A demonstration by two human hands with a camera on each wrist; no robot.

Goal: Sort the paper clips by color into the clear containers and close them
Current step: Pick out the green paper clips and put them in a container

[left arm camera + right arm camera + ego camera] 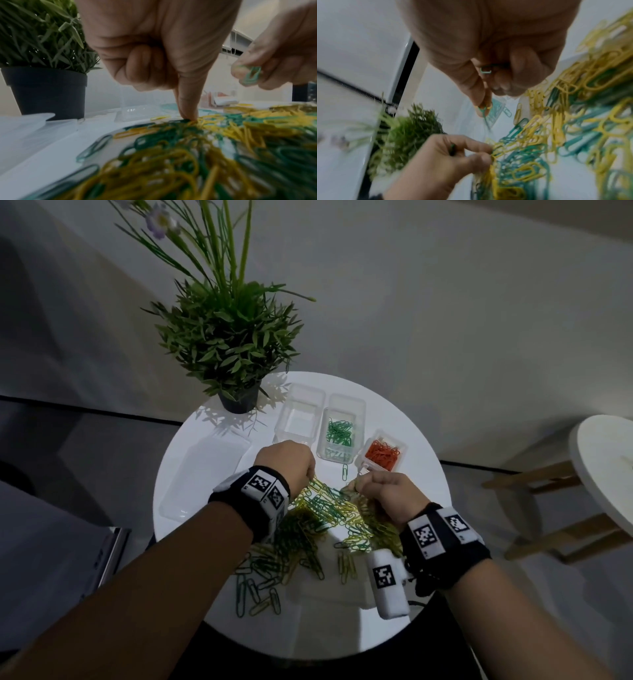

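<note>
A tangled pile of green and yellow paper clips (325, 515) lies in the middle of the round white table (421, 440). My left hand (310, 474) is at the pile's far left edge. Its other fingers are curled, and thumb and forefinger (187, 108) pinch down at a clip in the pile. My right hand (356, 486) hovers over the far right edge and holds green clips (250, 75) in its curled fingers. Behind the pile stand an empty clear container (301, 416), one with green clips (339, 433) and a small one with orange clips (382, 453), all uncovered.
A potted plant (239, 398) stands at the table's far left. A large clear tray (202, 474) lies left of my left hand. One green clip (344, 472) lies loose in front of the green container. A white stool (603, 474) stands off to the right.
</note>
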